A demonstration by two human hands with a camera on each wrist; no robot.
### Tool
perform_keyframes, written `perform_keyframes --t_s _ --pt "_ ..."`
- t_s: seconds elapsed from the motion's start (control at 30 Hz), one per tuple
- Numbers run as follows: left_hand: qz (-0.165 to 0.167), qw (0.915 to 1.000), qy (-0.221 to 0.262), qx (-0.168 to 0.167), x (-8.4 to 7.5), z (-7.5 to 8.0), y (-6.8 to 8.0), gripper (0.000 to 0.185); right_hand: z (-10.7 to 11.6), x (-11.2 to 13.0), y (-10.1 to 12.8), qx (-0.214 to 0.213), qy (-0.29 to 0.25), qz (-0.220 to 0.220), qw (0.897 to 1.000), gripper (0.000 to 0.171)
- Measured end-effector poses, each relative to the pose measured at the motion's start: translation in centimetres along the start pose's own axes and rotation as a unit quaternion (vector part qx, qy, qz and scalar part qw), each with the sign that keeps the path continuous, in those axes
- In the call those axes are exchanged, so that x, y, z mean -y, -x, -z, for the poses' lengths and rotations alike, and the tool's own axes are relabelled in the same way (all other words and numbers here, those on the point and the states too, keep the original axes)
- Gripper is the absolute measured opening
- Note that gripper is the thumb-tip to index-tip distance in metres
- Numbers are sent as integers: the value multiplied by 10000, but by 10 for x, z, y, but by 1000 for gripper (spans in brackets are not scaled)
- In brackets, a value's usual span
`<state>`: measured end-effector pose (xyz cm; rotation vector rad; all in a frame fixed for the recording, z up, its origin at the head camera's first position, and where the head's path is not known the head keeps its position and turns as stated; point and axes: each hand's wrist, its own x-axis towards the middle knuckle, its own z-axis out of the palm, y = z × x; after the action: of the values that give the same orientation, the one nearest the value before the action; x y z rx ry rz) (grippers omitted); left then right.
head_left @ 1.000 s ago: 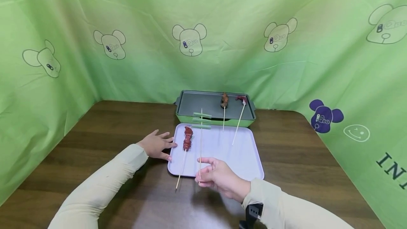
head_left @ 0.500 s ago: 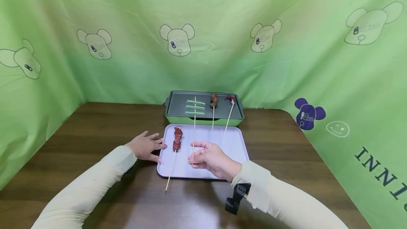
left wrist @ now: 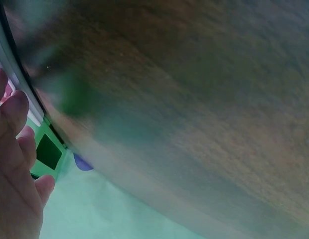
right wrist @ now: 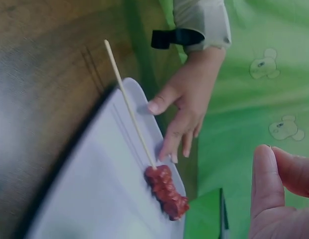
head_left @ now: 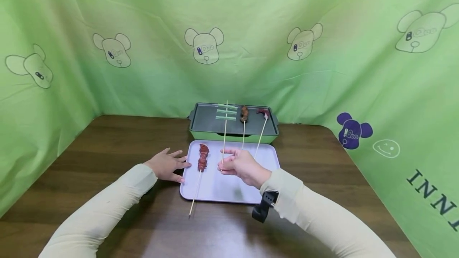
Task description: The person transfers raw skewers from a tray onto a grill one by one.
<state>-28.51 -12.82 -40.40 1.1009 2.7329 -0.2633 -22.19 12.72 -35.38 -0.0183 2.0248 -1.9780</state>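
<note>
My right hand (head_left: 245, 167) pinches the bare lower end of a skewer with several green vegetable strips (head_left: 226, 112). Its strips are over the left-middle of a griddle pan (head_left: 205, 122); whether they touch the surface I cannot tell. Fingers spread, my left hand (head_left: 166, 166) rests at the left edge of a pale lilac tray (head_left: 229, 192). On that tray lies a red meat skewer (head_left: 203, 158), its stick jutting over the front rim. In the right wrist view, the pinching thumb (right wrist: 266, 179) and fingertip meet, and the red meat skewer (right wrist: 167, 191) shows beyond.
A brown meat skewer (head_left: 244, 114) and a dark red, squid-like skewer (head_left: 264, 114) lie on the griddle's right half, sticks reaching over the tray. The green griddle base (head_left: 211, 135) stands behind the tray. Wooden table (head_left: 89, 162) surrounds them, with a green curtain (head_left: 150, 83) behind.
My right hand has moved forward with the green vegetable skewer, from above the tray to over the griddle, then slightly right toward the brown skewer. The left hand stays at the tray edge.
</note>
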Motion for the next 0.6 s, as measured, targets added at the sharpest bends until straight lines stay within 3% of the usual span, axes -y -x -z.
perform_keyframes --t_s 0.43,0.6 --pt "26 10000 45 26 2 -1 -1 67 3 15 -26 -245 151 139 9995 55" --pt "-64 9999 2 -130 2 -3 -1 66 2 13 -36 -398 307 166 9986 54"
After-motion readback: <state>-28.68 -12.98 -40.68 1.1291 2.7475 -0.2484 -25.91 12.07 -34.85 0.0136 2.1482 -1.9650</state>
